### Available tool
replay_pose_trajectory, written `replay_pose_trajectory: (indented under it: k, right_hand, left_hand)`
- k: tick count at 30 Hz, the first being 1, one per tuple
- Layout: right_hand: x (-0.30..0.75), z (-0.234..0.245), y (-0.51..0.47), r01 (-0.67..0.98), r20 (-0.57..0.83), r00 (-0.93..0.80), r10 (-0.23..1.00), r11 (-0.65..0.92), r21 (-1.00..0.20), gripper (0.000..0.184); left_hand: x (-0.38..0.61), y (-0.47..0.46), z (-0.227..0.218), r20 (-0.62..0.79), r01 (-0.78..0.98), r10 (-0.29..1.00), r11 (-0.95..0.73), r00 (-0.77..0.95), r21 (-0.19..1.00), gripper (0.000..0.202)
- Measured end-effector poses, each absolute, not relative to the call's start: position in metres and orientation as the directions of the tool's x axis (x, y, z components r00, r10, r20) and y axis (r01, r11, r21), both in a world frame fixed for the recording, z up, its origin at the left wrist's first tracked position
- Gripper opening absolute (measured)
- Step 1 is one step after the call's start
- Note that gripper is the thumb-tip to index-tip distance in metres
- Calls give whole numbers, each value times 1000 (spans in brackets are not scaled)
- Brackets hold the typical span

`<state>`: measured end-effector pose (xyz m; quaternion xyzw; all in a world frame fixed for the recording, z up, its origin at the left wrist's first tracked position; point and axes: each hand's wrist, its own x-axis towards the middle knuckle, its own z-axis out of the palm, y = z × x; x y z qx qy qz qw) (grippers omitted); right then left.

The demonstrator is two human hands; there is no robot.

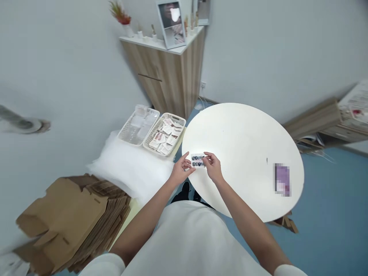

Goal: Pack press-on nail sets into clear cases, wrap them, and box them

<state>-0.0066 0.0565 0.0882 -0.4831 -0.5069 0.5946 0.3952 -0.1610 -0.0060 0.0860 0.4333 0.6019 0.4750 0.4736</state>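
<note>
1. Near the middle of the frame, my step seems to be handling a small white card [198, 160] with two rows of dark bits [199, 164].
2. I think my next move calls for soft, steady fingers.
3. The card is over the round table [244, 134], between my left hand [179, 169] and right hand [213, 167].
4. My right hand pinches its right end.
5. My left thumb and fingers stand apart at its left end; I cannot tell if they touch.

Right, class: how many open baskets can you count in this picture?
2: the left basket, holding clear packaging, and the right basket beside it, holding printed packets. Both sit left of the round table in the picture; more could be hidden.
</note>
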Motion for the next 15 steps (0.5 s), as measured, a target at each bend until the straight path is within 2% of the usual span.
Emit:
replay_pose_trajectory:
  k: [3,6,15]
  right_hand:
    - [18,87,43,18,-203,-110,973,-202,-979,35]
    - [33,87,31,0,-222,-10,975,-222,-975,34]
    - [68,88,5,-48,-237,133,962,-232,-971,32]
  left_hand:
    - [-146,4,83,-129,200,992,127,-1,972,69]
    - [-135,11,81,-113,250,985,77,133,965,66]
    - [-118,21,85,-156,184,905,88,396,979,65]
